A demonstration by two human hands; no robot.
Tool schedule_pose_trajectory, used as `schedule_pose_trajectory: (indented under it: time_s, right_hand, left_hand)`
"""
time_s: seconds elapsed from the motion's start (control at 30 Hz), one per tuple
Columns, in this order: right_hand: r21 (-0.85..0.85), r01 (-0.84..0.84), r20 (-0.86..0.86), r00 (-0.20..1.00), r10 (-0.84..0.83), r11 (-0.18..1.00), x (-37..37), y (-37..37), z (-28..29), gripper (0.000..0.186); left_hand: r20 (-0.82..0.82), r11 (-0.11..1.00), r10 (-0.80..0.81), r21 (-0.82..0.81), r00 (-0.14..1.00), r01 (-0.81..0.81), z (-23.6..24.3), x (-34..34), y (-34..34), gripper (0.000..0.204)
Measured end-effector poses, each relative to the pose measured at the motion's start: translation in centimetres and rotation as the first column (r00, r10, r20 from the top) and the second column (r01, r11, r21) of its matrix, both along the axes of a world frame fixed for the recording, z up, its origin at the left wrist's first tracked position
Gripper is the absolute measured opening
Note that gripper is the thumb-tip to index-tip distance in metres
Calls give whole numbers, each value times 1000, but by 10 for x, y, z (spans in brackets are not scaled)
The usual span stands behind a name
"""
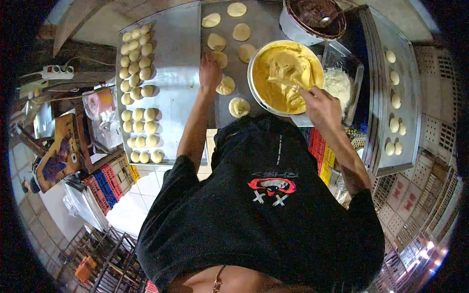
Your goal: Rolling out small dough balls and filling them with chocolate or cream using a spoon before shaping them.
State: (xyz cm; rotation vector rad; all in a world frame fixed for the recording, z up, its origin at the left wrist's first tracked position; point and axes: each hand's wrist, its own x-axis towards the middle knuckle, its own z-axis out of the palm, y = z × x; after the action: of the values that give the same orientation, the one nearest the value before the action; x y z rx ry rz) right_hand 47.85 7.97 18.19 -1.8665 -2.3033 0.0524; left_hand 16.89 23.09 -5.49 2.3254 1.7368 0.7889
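- The left hand [210, 73] lies palm down on the metal surface [181, 73], fingers spread flat, its fingertips on a flattened dough disc [220, 58]; it grips nothing.
- Just at its 5 o'clock lie two more discs, one [225, 86] beside the wrist and a filled one [239, 107] nearest the body.
- More flattened discs [216, 42] stretch away toward 12 o'clock from the left hand.
- The right hand [320, 103] reaches into the big white bowl [254, 66] of yellow filling [281, 73], fingers pinched together around a small tool whose kind I cannot tell, its tip sunk in the filling.
- The bowl sits at 3 o'clock from the left hand, touching the nearest discs' row.
- A clear tub of white shreds [338, 84] stands at the bowl's 3 o'clock.
- A second bowl of dark brown paste [315, 13] with a spoon sits at the bowl's 1 o'clock.
- Rows of round dough balls [139, 88] fill the surface at 9 o'clock from the left hand.
- A tray of dough balls [394, 107] stands well apart on the far right.
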Motion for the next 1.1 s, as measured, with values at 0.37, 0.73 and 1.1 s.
schedule_pose_trajectory:
  time_s: [0.37, 0.73, 1.1]
  right_hand:
    - [-309, 17, -259, 960, -101, 951, 6, -30, -12, 13]
    - [-172, 199, -770, 584, -257, 965, -35, -13, 26, 12]
    - [300, 286, -720, 694, 20, 910, -30, 7, 12, 16]
  left_hand:
    - [-29, 893, 74, -443, 997, -80, 95, 21, -14, 30]
    - [626, 725, 642, -306, -443, 618, 238, 72, -93, 48]
    - [378, 842, 481, 55, -791, 537, 265, 63, -84, 54]
